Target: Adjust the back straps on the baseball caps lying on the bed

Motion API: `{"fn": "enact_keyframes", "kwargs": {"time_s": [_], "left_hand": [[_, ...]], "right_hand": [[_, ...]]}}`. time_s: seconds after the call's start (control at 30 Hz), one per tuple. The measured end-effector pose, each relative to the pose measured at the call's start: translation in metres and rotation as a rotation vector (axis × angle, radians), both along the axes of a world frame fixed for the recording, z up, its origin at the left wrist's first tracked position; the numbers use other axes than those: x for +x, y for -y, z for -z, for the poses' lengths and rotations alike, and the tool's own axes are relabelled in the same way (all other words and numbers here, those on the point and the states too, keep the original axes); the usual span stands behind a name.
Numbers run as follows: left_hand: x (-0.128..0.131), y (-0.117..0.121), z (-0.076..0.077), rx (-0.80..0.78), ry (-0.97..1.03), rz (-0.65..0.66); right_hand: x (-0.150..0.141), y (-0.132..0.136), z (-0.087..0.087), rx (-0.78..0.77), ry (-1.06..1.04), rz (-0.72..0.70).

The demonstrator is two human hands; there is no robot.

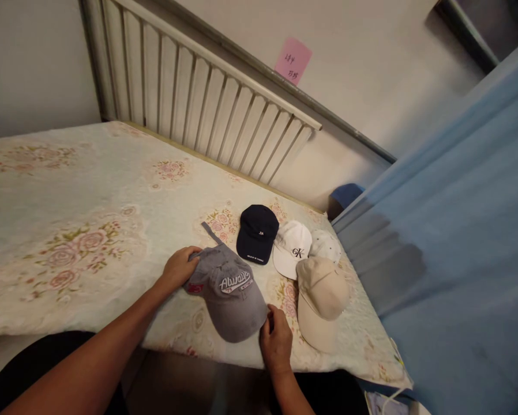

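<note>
A grey baseball cap [237, 305] with white lettering lies near the front edge of the bed, its strap sticking out at the back. My left hand [180, 268] grips the back left side of this cap, fingertips partly hidden behind it. My right hand [277, 340] pinches the right edge of its brim. Behind it sits a black cap [258, 227]. To the right are a white cap [294, 242] with dark letters, a beige cap [323, 288], and another whitish cap [326, 245] partly covered by the beige one.
The flowered bed cover [112, 190] spreads under the caps. A white radiator [198, 92] runs along the wall, with a pink note [293, 60] above. A blue curtain [449, 230] hangs at right, beside a dark blue object [345, 196]. My knees are below the bed edge.
</note>
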State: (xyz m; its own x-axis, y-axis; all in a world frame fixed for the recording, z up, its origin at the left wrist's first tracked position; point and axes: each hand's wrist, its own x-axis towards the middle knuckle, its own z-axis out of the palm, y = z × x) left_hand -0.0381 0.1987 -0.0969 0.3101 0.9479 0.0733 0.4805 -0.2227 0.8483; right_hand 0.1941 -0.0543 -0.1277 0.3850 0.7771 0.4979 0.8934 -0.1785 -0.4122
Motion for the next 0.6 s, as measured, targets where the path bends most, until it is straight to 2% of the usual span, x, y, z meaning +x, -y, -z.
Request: {"fn": "enact_keyframes", "kwargs": {"time_s": [0.23, 0.37, 0.5, 0.6], "left_hand": [[-0.002, 0.004, -0.006, -0.154, 0.240, -0.042], [-0.001, 0.006, -0.005, -0.305, 0.454, -0.038], [-0.003, 0.008, -0.010, -0.450, 0.730, 0.021], [-0.008, 0.006, -0.018, -0.517, 0.916, 0.066]], "right_hand": [[-0.025, 0.001, -0.003, -0.037, 0.180, -0.129], [-0.029, -0.008, -0.012, -0.076, 0.195, -0.151], [-0.026, -0.017, -0.043, -0.037, 0.063, -0.194], [-0.030, -0.022, -0.077, 0.051, -0.147, -0.118]]}}
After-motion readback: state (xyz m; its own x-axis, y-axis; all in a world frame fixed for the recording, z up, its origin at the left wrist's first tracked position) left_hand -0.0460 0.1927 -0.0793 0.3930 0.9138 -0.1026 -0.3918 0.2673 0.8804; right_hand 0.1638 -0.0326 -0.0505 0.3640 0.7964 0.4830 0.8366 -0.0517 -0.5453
